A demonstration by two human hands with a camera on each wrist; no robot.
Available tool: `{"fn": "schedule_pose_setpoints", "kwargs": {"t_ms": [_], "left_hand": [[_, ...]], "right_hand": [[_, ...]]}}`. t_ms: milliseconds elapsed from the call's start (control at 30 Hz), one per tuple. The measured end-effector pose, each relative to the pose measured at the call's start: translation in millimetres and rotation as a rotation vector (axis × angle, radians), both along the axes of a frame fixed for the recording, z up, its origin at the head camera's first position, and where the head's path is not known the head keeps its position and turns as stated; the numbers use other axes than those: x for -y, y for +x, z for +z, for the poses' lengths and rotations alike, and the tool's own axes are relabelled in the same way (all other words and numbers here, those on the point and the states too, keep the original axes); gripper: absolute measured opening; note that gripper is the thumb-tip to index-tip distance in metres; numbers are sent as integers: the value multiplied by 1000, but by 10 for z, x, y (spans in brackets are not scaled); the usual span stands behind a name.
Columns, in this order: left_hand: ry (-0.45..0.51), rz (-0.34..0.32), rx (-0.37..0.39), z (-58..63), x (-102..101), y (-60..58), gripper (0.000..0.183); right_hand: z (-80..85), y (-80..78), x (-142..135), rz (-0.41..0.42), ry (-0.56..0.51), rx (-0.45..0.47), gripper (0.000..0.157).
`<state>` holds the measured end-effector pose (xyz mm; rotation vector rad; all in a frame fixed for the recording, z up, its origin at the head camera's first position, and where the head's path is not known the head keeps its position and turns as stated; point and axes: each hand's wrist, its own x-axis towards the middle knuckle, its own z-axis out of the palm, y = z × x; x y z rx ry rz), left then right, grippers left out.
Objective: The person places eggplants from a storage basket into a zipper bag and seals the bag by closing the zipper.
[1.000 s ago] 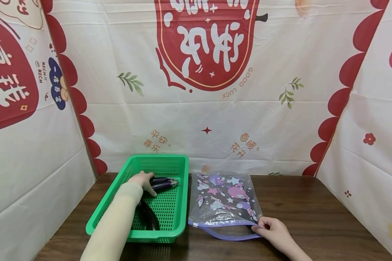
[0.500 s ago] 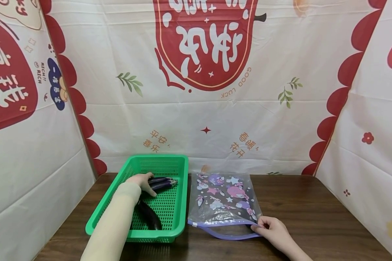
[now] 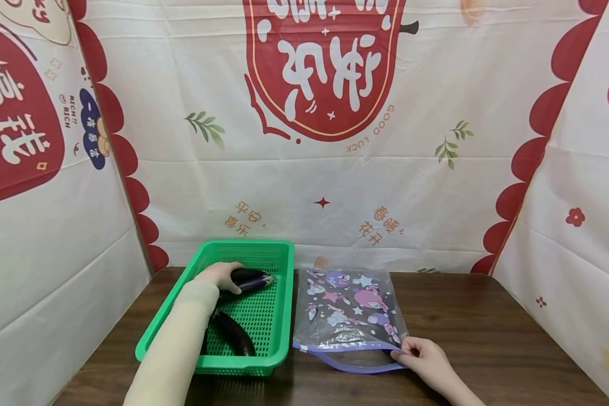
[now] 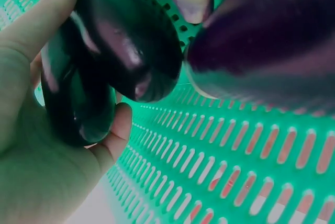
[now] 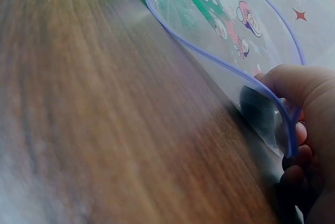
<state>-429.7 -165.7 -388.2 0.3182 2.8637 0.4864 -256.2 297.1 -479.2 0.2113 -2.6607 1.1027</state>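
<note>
My left hand [image 3: 222,275] reaches into a green basket [image 3: 290,293] and grips dark purple eggplants at the far end. In the left wrist view, thumb and fingers curl round two eggplants, one larger [image 4: 125,41] and one nearer the palm [image 4: 78,98]. A further eggplant [image 4: 272,35] lies beside them there. Closer to the basket's front lies a curved eggplant [image 3: 234,334], partly hidden by the sleeve. My right hand [image 3: 426,361] pinches the purple rim at the right corner of a clear printed zip bag [image 3: 345,307]. The bag's mouth gapes, facing me.
Basket and bag stand side by side on a brown wooden table [image 3: 467,316]. A printed white cloth [image 3: 304,186] hangs behind and on both sides. The white zip slider [image 3: 303,349] sits at the bag's left corner.
My left hand has shifted slightly, moving the far eggplants; the rear one shows more of its dark body. The front eggplant has slid slightly right. My right hand keeps its place on the bag.
</note>
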Motion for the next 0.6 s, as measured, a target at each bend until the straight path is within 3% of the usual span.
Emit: {"fn": "schedule_pose_setpoints", "kwargs": {"t_ms": [200,400,600], "left_hand": [[-37,-23,-43,62,-54,53,66],[-100,-44,-171,67,-63,54,51],[-117,-43,-248,120,-77,52,50]], "right_hand": [[-12,11,-4,-9,1,-2,39],[-10,21,3,-9,-4,4,38],[15,6,6,8,-13,-10,39]]}}
